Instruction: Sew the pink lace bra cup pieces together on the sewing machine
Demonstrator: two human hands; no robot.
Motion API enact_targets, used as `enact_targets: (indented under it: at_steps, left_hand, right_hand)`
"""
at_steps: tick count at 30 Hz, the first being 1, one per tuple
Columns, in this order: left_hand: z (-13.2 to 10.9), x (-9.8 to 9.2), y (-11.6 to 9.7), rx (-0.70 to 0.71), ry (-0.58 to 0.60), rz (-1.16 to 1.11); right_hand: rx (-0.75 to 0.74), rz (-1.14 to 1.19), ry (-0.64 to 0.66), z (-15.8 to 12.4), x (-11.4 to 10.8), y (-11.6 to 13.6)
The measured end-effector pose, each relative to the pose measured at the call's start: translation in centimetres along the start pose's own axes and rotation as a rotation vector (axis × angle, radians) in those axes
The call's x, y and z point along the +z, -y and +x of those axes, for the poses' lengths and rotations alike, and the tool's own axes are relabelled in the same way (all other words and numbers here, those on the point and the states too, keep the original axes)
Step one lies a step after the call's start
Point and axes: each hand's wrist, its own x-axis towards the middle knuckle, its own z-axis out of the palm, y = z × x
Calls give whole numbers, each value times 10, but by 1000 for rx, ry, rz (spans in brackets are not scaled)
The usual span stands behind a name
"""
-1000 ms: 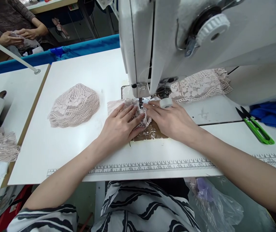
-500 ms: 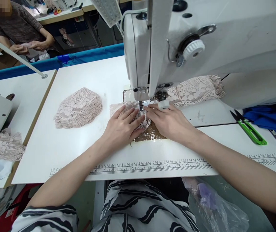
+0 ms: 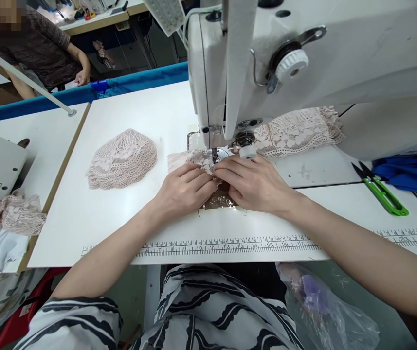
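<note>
While the lace piece lies at the presser foot, just beyond the bent fingers of the left hand, its visible strip runs sideways, out to the left of the foot; the hands hide its full long axis. Fingertips just in front of the foot, the right hand is nearer to it. Whether either hand pinches the lace or merely presses it, I cannot tell.

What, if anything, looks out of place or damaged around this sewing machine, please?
Nothing visible looks spilled or damaged, though the left hand and right hand partly cover the lace piece at the presser foot. Mildly untidy: the crumpled lace heap on the neighbouring table, unlike the neat lace stack. The green snips lie open at right.
</note>
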Motion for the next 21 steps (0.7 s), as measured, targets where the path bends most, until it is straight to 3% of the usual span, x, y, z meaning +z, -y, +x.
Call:
enact_targets:
  at_steps: [9, 16, 21]
  left_hand:
    - [5, -4, 1, -192, -5, -125]
    - [5, -4, 2, -142, -99, -110]
    - [5, -4, 1, -228, -87, -153]
  right_hand:
    - [17, -15, -26, 2, 5, -9]
    - [14, -9, -57, 3, 8, -14]
    - [48, 30, -120, 3, 9, -14]
